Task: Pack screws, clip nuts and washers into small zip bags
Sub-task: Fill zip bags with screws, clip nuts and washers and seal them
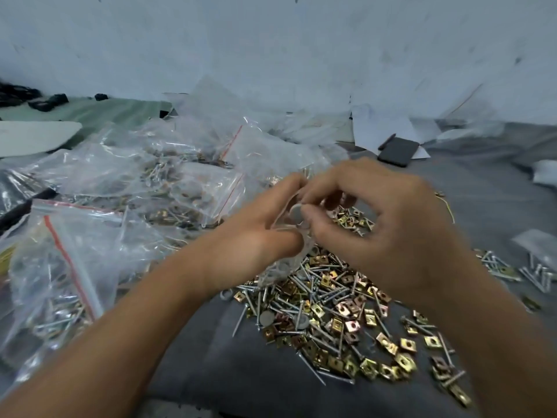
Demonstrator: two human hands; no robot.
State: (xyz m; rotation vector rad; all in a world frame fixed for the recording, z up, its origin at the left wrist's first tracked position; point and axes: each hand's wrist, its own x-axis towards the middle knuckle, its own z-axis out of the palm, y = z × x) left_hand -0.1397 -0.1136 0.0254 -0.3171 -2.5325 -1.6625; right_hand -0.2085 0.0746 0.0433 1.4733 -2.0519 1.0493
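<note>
Left hand (256, 233): raised over the middle of the work surface, thumb and fingers pinching the mouth of a small zip bag (283, 260), which hangs down from the grip with pale washers already in its bottom.

Right hand (370, 224): close against the left, thumb and forefinger pinching a grey washer (297, 211) at the bag's mouth; the other fingers curl loosely above.

Loose hardware pile (337, 315): directly under and in front of both hands, spreading toward the right near edge. Silver screws, brass-coloured square clip nuts and a few flat washers, all mixed and overlapping.

Small scatter of screws (518, 270): far right, apart from the main pile, beside a little clear packet (539, 245).

Filled zip bags (126, 182): heaped across the left and centre-back, red seal stripes showing, crowding right up to the left forearm. One large bag of screws (60, 282) lies nearest on the left.

Black flat square object (398, 150): behind the hands, on white paper sheets (382, 128).

Black pieces (45, 101): far left back, on a green mat; too small to identify.

Yellow wire (447, 206): thin, lying right of the right hand.

Surface: dark grey cloth (211, 342), bare in a patch between the forearms and along the right back.

Backdrop: a scuffed white wall (271, 40) close behind.
</note>
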